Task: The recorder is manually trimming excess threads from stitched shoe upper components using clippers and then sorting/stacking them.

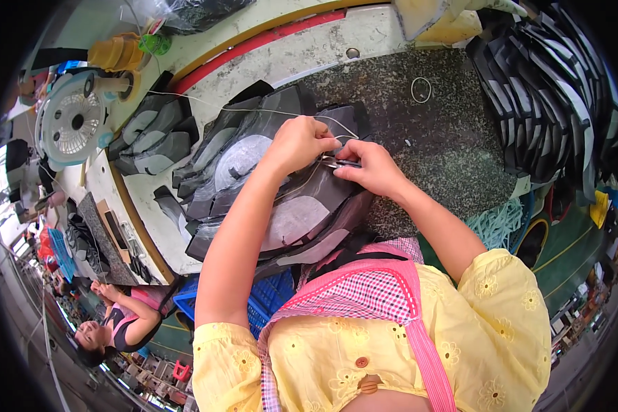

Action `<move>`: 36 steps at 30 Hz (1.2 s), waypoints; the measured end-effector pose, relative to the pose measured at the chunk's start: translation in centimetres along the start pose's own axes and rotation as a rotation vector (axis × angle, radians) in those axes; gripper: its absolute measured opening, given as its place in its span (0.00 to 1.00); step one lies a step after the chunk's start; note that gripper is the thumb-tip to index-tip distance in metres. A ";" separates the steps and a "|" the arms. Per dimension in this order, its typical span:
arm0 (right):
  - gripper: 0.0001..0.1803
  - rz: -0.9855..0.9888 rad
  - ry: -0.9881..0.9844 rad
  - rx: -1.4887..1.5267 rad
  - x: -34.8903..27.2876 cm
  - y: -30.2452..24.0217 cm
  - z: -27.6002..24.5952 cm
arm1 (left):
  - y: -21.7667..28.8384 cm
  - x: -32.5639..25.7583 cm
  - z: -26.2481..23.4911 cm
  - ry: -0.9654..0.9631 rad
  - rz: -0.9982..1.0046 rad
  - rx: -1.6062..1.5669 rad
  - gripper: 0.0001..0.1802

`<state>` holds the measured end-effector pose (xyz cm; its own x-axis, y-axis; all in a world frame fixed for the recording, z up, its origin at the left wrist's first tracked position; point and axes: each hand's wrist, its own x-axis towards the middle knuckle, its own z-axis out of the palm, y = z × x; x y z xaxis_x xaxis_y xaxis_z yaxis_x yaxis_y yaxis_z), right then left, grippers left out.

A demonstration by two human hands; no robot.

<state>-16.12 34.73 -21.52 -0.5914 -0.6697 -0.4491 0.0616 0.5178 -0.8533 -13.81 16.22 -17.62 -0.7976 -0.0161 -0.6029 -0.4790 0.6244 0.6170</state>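
Over a pile of dark grey cut fabric pieces [299, 218], both my hands are close together. My left hand [296, 145] is closed in a pinch, with a thin white cord [261, 110] looping round to its fingertips. In my right hand [376, 169] is a small pair of thread snips [331, 162], its metal blades pointing left toward the left fingertips. The snips' dark handle is partly covered by my fingers. What lies right between the fingertips is too small to make out.
A speckled dark board [432, 144] lies on the worktable, bearing a white ring of cord [421, 90]. Stacked dark pieces [542, 96] stand at right. A white fan [73, 120] is at left, with a blue crate [271, 299] below the table edge. Another person [127, 316] sits at lower left.
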 end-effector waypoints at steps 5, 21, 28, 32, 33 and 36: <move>0.13 0.024 0.246 0.152 -0.1 3.2 -4.7 | -0.4 -2.7 -0.4 0.191 0.115 0.009 0.13; 0.07 0.146 0.667 -0.205 -14.2 14.6 -20.8 | -0.4 -13.1 6.1 0.532 0.422 0.989 0.21; 0.08 -0.488 0.418 0.047 -7.6 1.9 -3.7 | 0.8 -11.4 5.8 0.319 0.396 0.998 0.12; 0.06 -1.048 0.196 0.069 -5.7 -1.0 2.1 | 1.3 -11.5 3.3 0.642 0.449 0.323 0.07; 0.07 -1.112 0.208 0.006 -5.5 -1.3 2.7 | 1.4 -11.8 2.7 0.550 0.215 0.111 0.08; 0.09 -1.217 0.236 -0.169 -5.3 -2.3 4.4 | 0.2 -12.0 2.2 0.486 -0.113 -0.191 0.12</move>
<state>-9.65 34.72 -18.33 -0.3226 -0.6586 0.6798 -0.7192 -0.2964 -0.6284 -3.55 18.25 -11.37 -0.7931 -0.4632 -0.3955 -0.5941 0.4454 0.6698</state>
